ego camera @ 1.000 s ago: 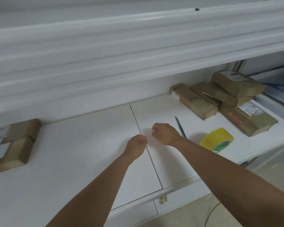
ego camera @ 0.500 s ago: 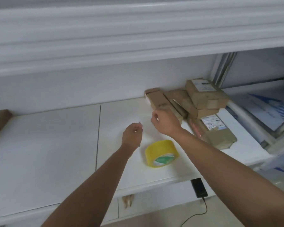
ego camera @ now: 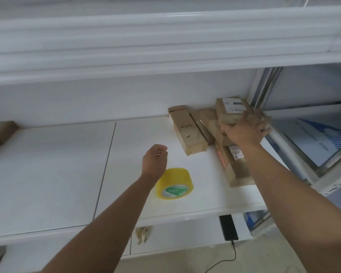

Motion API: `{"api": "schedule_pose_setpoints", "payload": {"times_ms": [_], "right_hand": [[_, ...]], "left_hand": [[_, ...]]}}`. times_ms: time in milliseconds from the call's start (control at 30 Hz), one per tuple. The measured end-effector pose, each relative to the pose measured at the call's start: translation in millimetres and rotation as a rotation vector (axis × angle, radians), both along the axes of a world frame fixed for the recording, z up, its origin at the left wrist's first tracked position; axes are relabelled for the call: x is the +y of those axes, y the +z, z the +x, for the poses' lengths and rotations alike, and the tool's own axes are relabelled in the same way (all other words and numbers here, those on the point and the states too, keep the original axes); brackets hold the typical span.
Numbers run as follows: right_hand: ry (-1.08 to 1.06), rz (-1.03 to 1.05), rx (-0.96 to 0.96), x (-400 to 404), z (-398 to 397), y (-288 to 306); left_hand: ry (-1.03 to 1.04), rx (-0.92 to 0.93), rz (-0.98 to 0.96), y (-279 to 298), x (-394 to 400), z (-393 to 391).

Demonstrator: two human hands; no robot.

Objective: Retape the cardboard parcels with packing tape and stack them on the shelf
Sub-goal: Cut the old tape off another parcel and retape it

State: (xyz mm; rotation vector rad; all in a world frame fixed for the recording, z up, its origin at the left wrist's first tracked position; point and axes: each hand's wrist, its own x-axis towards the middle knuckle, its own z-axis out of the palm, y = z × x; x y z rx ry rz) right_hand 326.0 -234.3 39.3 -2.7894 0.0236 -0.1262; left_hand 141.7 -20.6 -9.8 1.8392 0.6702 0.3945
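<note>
The right hand (ego camera: 244, 131) has reached from beside the long parcel to clasp the top labelled parcel (ego camera: 231, 108).

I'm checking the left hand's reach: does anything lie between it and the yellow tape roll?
Nothing visible does. The left hand hovers just above and behind the yellow tape roll, over bare white shelf. The right hand is off on the top parcel.

A round yellow roll of packing tape (ego camera: 174, 183) with a green-and-white core label lies on the white shelf board (ego camera: 51, 170); brown rectangular cardboard parcels (ego camera: 187, 131) behind it carry white labels.
</note>
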Motion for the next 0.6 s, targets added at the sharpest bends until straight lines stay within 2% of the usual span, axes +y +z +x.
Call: {"api": "schedule_pose_setpoints", "payload": {"times_ms": [167,333,433,600], "right_hand": [[0.039,0.078,0.022,-8.8,2.1,-2.9],[0.077,0.199,-0.199,-1.0,-8.2,-2.4],[0.179,0.185,-0.379,20.8,-30.8,-0.1],[0.479,0.199,-0.481,77.2,-86.0,0.5]], "left_hand": [[0.033,-0.009,-0.016,-4.1,-3.4,-0.7],[0.065,-0.045,-0.033,-1.1,-9.0,-1.5],[0.092,-0.090,-0.050,1.9,-5.6,-5.1],[0.111,-0.211,-0.208,19.4,10.0,-17.2]]}}
